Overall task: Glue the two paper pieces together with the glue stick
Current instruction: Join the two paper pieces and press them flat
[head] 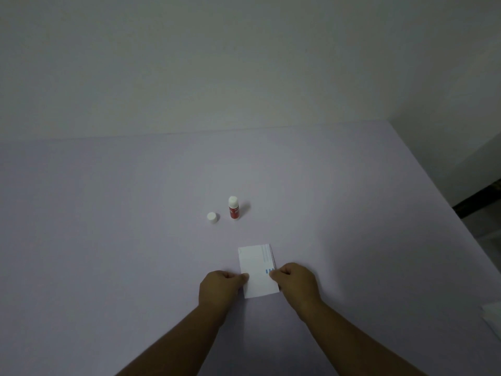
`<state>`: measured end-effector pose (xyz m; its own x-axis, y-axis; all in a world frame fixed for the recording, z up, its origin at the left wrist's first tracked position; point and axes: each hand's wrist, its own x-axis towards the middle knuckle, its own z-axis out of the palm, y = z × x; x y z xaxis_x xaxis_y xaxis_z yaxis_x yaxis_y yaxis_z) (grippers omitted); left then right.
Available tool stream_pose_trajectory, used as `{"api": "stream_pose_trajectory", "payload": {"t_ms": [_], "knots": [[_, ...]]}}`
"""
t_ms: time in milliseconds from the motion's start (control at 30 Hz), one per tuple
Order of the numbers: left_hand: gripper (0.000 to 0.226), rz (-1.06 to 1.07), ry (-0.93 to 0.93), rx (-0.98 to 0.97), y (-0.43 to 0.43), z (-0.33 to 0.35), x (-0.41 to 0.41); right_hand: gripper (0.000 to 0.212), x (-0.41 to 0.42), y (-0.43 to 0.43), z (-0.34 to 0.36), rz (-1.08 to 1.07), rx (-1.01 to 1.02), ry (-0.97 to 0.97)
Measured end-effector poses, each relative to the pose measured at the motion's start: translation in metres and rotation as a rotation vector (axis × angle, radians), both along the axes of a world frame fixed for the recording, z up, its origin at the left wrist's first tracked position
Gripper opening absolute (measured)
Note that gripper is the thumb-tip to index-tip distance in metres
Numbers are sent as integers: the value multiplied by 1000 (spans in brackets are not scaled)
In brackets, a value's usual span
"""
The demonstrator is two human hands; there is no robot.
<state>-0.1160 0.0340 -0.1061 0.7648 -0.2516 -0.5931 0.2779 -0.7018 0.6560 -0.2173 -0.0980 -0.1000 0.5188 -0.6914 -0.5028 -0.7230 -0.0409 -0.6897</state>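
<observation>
Looking down on a pale lavender tabletop [108, 240], matte and bare over most of its span, meeting a plain off-white wall [217, 63] along the far edge. Dim, uneven lighting, brighter around the centre. Table's right edge running diagonally, dark floor strip [482, 196] showing past it; some white sheets [492, 318] peeking in at the lower right border (too cropped to tell more).

Lying flat near the front: two white paper pieces [257, 270] stacked, edges slightly offset at the top right, faint blue print on the upper one. Left hand [219, 289] curled, fingers pinching the stack's left edge. Right hand [295, 283] curled likewise, pinching the right edge.

Standing upright well behind the papers: red glue stick [233, 208], uncapped, white tip exposed. Sitting just left of it, apart: white cap [212, 217].
</observation>
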Motion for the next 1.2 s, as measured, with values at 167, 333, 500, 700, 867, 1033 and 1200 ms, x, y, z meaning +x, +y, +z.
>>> {"api": "stream_pose_trajectory", "payload": {"t_ms": [167,333,500,700,867,1033,1200], "knots": [[36,-23,-24,33,0,0,0,32,1,0,-2,19,-16,23],[36,-39,-36,60,0,-1,0,34,2,0,-2,39,-29,30],[33,-63,-47,79,-1,0,0,34,-1,0,-3,18,-26,16],[35,-84,-52,92,-3,1,-1,32,-2,0,-4,-1,-23,-4],[36,-89,-62,89,-2,2,-1,30,-3,1,-3,1,-21,-11],[35,-101,-64,69,-2,2,-2,31,-6,1,-4,-10,-22,-33],[32,-126,-62,81,-2,2,0,31,-6,2,-4,-16,-37,-29]]}}
